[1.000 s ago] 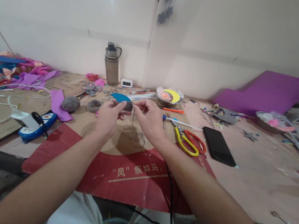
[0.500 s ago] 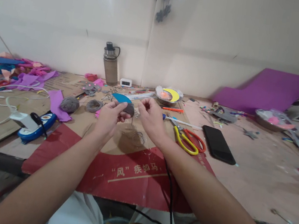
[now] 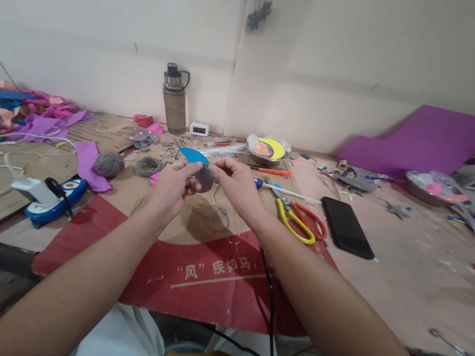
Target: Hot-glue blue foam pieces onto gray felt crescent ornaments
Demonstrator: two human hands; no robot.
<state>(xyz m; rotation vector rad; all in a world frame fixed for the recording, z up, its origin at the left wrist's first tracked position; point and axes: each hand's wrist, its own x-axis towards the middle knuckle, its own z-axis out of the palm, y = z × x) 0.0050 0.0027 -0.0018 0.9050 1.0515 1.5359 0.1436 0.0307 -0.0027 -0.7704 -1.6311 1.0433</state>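
Note:
My left hand [image 3: 173, 186] is closed on a blue crescent-shaped cutout [image 3: 191, 155], holding it between thumb and fingers above the cardboard. Grey yarn [image 3: 204, 180] covers the cutout's lower right part, while the upper left tip shows bare blue. At the wrapped end, my right hand [image 3: 238, 187] pinches with thumb and fingertips, touching the yarn. A loose grey strand [image 3: 219, 208] trails below onto the brown and red cardboard [image 3: 210, 294]. Left of my hands lie a ball of grey yarn [image 3: 108, 164] and a small coil of yarn [image 3: 148, 167].
Scissors with yellow and red handles [image 3: 300, 221] and a black phone [image 3: 346, 227] lie to the right. A water bottle [image 3: 175, 99] and a metal bowl with a yellow crescent [image 3: 275, 149] stand behind. At left are a blue power strip [image 3: 55, 203] and felt scraps [image 3: 47, 127].
My right hand first drew slightly away from the cutout, then came back to its wrapped end. The wrapped part has turned and shows more of its face. The view has shifted slightly.

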